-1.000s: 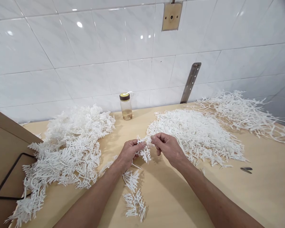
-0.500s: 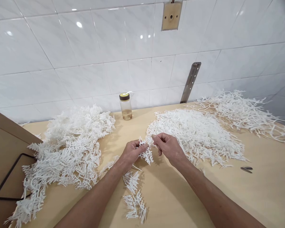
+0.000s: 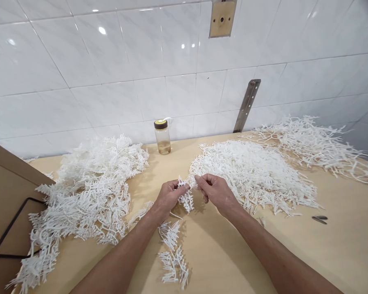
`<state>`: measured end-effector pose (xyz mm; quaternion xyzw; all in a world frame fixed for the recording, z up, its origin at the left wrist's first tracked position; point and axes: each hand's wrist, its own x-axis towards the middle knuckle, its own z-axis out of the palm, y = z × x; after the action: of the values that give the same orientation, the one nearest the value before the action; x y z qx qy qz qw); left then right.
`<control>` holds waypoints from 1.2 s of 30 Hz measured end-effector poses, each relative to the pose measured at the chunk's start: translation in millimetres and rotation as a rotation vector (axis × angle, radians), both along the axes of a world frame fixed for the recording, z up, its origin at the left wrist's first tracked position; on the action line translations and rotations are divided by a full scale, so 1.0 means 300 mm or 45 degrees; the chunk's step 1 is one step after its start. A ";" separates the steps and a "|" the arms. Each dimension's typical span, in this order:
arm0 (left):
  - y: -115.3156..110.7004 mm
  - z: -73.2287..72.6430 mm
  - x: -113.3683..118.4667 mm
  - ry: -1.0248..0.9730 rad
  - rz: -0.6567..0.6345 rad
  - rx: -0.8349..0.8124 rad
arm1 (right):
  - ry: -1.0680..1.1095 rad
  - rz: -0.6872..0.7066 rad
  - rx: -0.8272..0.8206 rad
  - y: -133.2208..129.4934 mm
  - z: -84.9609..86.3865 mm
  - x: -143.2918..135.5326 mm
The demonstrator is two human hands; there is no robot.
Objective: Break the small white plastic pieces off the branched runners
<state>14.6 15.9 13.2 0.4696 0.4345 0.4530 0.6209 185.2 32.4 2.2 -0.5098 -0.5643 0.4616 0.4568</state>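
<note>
Barely shifted in half a second, the white cluster [image 3: 187,201] stays pinched in the left hand [image 3: 168,198], seemingly unfinished; whether the right hand [image 3: 217,193] grips anything, I cannot tell.

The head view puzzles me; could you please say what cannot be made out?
Head view:
White branching piece: held part hidden by the bare left hand.
Bare right hand: anything between its fingertips is too small to tell.
Far-right white stringy heap: end cut off by the right edge.
Small dark slim object: too small to identify.
</note>
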 end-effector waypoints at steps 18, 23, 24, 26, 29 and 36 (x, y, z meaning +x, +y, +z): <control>0.015 0.013 -0.013 0.155 0.132 -0.067 | -0.468 -0.097 0.776 -0.026 0.019 0.001; 0.024 -0.008 -0.011 0.142 0.111 -0.022 | -0.506 0.066 0.799 -0.017 0.007 0.011; 0.025 -0.010 -0.012 0.130 0.102 -0.014 | -0.520 0.081 0.786 -0.014 0.006 0.014; 0.027 -0.012 -0.014 0.097 0.079 -0.011 | -0.552 0.097 0.747 -0.009 0.006 0.019; 0.027 -0.008 -0.020 0.030 0.011 -0.053 | -0.582 0.114 0.673 -0.005 0.010 0.024; 0.023 -0.001 -0.029 -0.051 -0.036 -0.105 | -0.551 0.132 0.637 -0.006 0.005 0.021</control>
<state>5.9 22.8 12.9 0.4405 0.4338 0.4351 0.6546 191.5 30.5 3.5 -0.4387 -0.7692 0.2124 0.4132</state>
